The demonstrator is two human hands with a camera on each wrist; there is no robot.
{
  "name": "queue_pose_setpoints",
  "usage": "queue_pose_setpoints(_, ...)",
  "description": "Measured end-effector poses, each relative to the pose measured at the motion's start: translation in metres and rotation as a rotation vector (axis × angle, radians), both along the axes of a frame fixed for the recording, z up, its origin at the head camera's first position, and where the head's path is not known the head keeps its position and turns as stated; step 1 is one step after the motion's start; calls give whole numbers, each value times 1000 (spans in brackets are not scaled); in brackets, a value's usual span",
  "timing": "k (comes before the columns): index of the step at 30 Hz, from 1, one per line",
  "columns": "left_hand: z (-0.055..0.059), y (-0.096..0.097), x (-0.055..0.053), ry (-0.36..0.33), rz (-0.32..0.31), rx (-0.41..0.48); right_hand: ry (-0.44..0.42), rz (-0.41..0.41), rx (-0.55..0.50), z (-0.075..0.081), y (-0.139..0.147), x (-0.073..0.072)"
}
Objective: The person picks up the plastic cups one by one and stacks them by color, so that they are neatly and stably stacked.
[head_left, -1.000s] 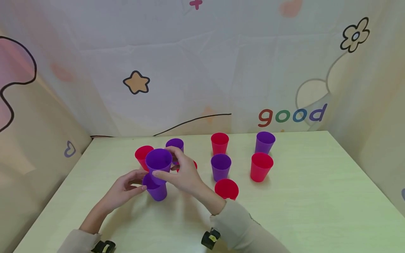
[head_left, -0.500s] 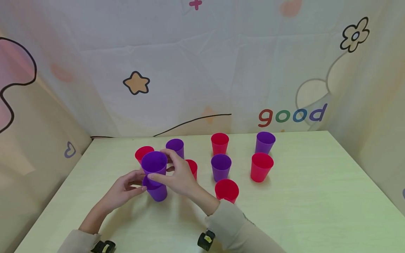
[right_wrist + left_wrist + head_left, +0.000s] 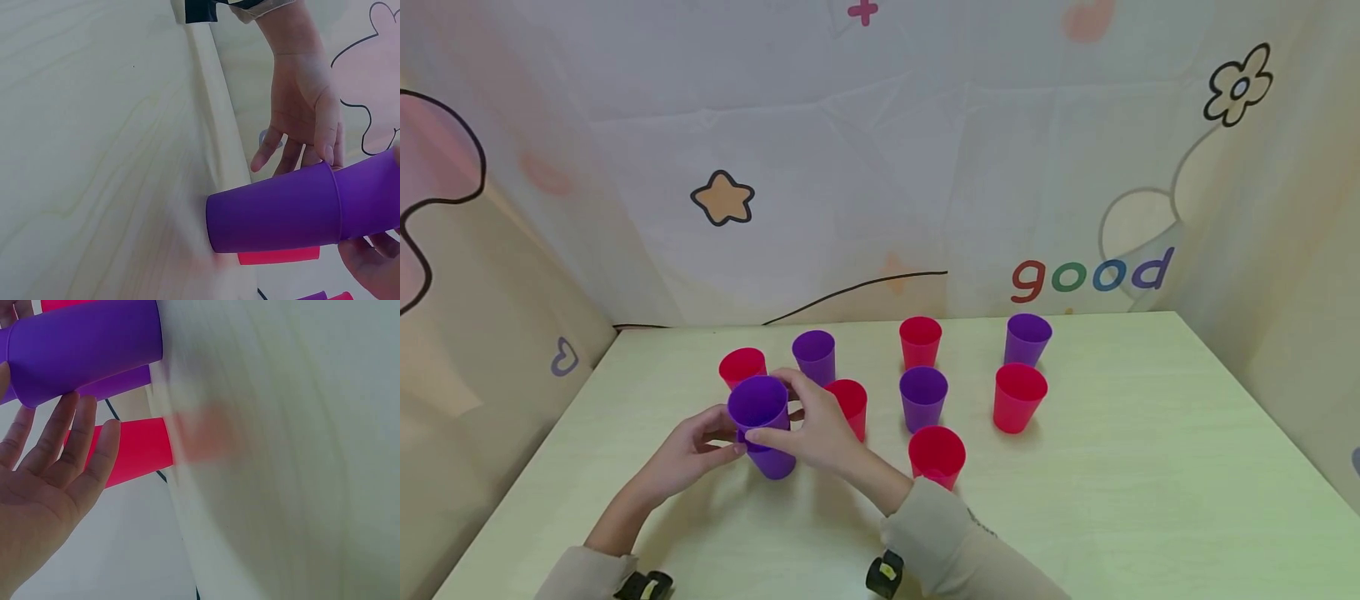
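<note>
Low on the left side of the table, a lower purple cup (image 3: 773,464) stands upright. My left hand (image 3: 688,458) holds it near the rim, thumb in front and fingers behind; the left wrist view shows those fingers only slightly bent. My right hand (image 3: 823,425) grips an upper purple cup (image 3: 758,404) between thumb and fingers. That cup's base sits inside the lower one, and its upper part stands out above the rim. From the right wrist, both the lower cup (image 3: 275,209) and the upper cup (image 3: 372,190) appear nested in line.
Behind the hands are a red cup (image 3: 742,365), a purple cup (image 3: 815,358) and another red cup (image 3: 850,408). Further right stand several more red and purple cups, among them a red one (image 3: 937,454) close to the right forearm. A printed cloth (image 3: 850,183) backs the table.
My right hand has brought the upper purple cup left and down into the lower cup. The left hand and the lower cup have stayed in place.
</note>
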State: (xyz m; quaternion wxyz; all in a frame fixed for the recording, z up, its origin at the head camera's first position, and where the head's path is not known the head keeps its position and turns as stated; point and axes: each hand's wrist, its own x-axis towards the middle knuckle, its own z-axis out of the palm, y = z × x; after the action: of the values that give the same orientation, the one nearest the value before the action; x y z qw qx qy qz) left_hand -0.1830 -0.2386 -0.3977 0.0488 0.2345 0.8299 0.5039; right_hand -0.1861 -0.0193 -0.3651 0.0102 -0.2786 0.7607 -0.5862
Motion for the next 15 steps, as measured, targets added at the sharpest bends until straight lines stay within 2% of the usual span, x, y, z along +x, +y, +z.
queue_pose_setpoints(15, 4, 4, 3, 13, -13, 18, -23, -84, 121, -9, -5, 4)
